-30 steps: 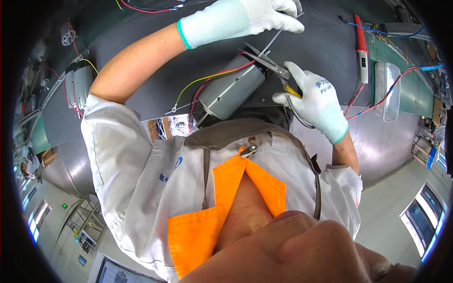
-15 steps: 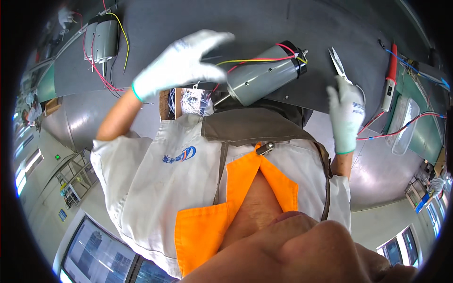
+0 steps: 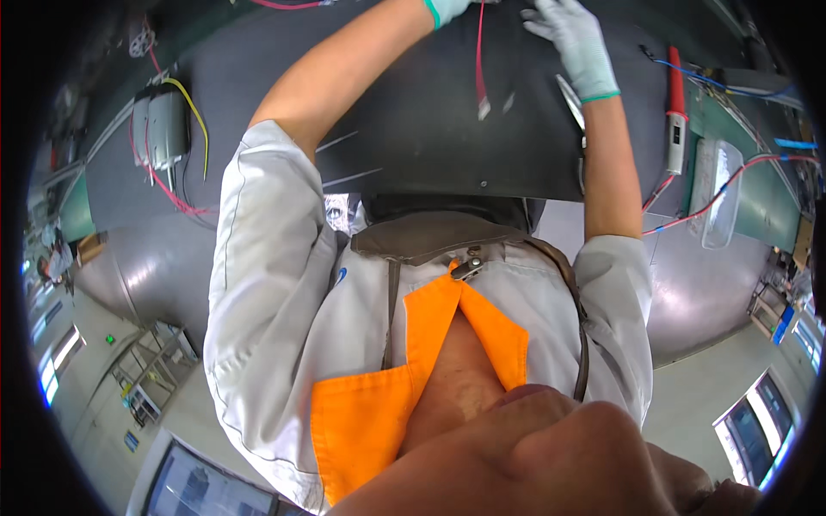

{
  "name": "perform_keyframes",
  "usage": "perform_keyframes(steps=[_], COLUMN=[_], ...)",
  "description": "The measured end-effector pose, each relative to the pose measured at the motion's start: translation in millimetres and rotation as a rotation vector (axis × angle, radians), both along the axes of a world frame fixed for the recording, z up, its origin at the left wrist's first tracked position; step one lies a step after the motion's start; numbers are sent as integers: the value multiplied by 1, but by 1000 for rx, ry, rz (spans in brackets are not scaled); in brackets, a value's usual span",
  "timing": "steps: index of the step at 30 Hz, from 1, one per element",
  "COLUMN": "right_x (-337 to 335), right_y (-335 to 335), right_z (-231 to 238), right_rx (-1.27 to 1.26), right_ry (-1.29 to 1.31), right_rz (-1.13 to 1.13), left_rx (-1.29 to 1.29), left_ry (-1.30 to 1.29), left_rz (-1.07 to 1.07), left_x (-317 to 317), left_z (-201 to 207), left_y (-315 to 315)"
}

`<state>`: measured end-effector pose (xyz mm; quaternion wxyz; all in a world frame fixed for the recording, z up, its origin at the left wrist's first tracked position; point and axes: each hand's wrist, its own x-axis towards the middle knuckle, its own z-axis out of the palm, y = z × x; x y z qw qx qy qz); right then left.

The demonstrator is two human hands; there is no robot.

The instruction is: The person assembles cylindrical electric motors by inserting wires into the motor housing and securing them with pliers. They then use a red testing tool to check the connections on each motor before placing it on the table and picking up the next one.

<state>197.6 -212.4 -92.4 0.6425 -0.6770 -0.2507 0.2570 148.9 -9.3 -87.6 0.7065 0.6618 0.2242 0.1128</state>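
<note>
At the far edge of the table, my white-gloved left hand [image 3: 453, 7] is mostly cut off by the top of the picture, so its fingers are hidden. A red wire [image 3: 480, 60] with a small pale end piece runs down from beside it onto the dark table [image 3: 413, 129]; whether that hand grips the wire does not show. My right hand [image 3: 572, 43], also gloved, reaches far forward with its fingers apart and nothing visible in them. Scissors [image 3: 570, 99] lie beside my right wrist, partly covered by the forearm.
On the left stands a grey motor [image 3: 161, 125] with red and yellow wires. A red and white corded hand tool [image 3: 677, 116] lies on the right, near a clear plastic tray [image 3: 718, 193]. Two thin pale strips [image 3: 351, 176] lie by my left arm.
Both hands have moved forward to the far side. The grey motor that lay between them is out of view. The scissors remain on the table.
</note>
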Motion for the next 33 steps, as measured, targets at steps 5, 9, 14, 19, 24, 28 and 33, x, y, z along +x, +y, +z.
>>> perform_keyframes(steps=[5,9,14,19,24,28,33], right_x=[0,37,141,19,-73,-68,-45], right_y=[-34,-122,-156,-64,-34,-11,16], right_z=[-7,1,-17,21,1,28,13], right_rx=[40,20,497,-254,-137,226,457], right_ry=[-6,-70,253,86,43,80,114], right_rz=[-172,-676,-240,277,423,216,190], left_rx=[-298,-341,-634,-537,-587,-631,-659], left_ry=[-101,-85,-153,-129,-104,-235,-271], left_rz=[-104,-174,-355,-328,-266,-214,-135], left_x=[-19,-77,-84,-70,-58,-56,-42], left_z=[-28,-14,-17,-1,8,0,-4], left_y=[35,6,7,13,9,5,-8])
